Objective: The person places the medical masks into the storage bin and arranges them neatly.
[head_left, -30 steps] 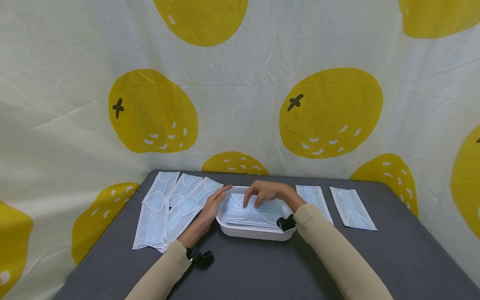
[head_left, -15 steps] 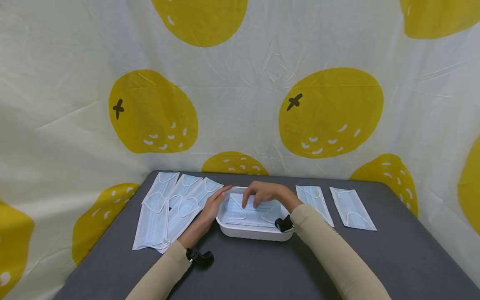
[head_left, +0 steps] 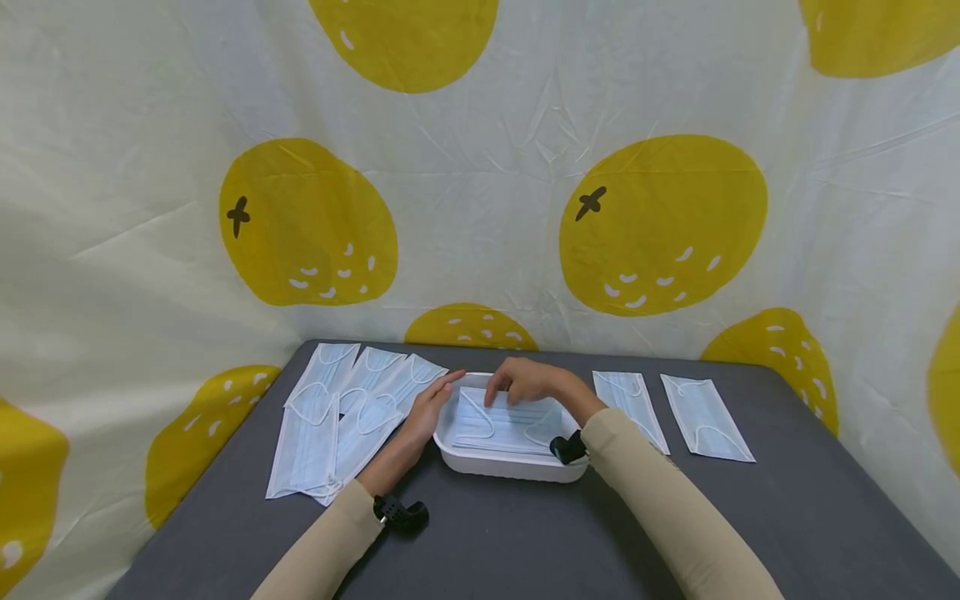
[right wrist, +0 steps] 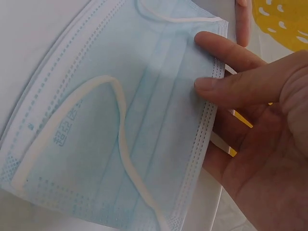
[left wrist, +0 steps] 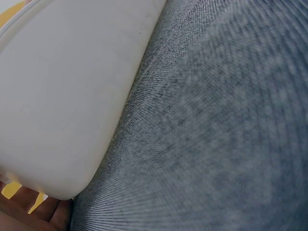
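Observation:
A white plastic tray (head_left: 512, 471) holds a small stack of pale blue face masks (head_left: 495, 429) lying flat with white ear loops. My left hand (head_left: 425, 414) lies along the tray's left side, fingers extended against its outer wall. My right hand (head_left: 523, 381) reaches over the tray's far side from the right. In the right wrist view its thumb and index fingertips (right wrist: 207, 85) touch the top mask near one edge, apart from each other. The other fingers pass behind that edge, their tips hidden.
Several overlapping face masks (head_left: 306, 450) lie on the dark grey table (head_left: 480, 542) left of the tray. Two more, a nearer mask (head_left: 626, 400) and a farther mask (head_left: 707, 417), lie to the right. A curtain (head_left: 480, 233) printed with yellow fruit hangs behind.
My right hand's fingers have shifted slightly toward the far edge of the mask stack and drawn closer together. My left hand stays at the tray's side.

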The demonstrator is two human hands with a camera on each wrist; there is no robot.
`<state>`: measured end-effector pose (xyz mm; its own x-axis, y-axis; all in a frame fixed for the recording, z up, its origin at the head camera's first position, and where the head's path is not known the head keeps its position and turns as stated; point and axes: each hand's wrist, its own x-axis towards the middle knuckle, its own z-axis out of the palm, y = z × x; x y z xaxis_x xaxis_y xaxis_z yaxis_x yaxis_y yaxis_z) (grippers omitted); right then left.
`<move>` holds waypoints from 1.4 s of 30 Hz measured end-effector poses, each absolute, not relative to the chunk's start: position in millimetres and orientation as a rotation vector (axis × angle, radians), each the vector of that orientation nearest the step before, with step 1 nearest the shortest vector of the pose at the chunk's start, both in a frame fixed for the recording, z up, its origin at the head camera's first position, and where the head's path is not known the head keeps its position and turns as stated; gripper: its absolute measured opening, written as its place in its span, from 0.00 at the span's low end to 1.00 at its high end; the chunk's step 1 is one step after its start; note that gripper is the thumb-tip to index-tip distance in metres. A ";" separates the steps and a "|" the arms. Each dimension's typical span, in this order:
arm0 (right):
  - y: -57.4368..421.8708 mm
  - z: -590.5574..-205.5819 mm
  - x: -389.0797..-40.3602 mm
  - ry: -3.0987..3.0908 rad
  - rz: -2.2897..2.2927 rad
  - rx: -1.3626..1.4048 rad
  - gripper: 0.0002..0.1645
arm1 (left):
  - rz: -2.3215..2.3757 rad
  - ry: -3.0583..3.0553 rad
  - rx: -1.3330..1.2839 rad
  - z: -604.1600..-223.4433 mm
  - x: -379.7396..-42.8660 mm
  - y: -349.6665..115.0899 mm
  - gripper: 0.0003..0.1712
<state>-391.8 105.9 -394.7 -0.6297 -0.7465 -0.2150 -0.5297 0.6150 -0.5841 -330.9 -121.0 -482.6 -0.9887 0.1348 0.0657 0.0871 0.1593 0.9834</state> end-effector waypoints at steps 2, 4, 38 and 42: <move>105.9 -394.2 -391.1 2.415 -0.661 -1.007 0.29 | 2.001 2.364 0.225 -481.8 -330.2 -121.4 0.24; 105.5 -393.6 -390.0 2.424 -0.655 -1.001 0.30 | 2.000 2.365 0.220 -481.6 -329.8 -121.8 0.24; 105.0 -374.5 -372.4 2.422 -0.631 -0.864 0.24 | 2.014 2.353 0.251 -479.8 -327.7 -123.6 0.25; 106.9 -376.8 -370.5 2.424 -0.655 -0.857 0.25 | 2.013 2.355 0.249 -480.3 -327.8 -123.0 0.25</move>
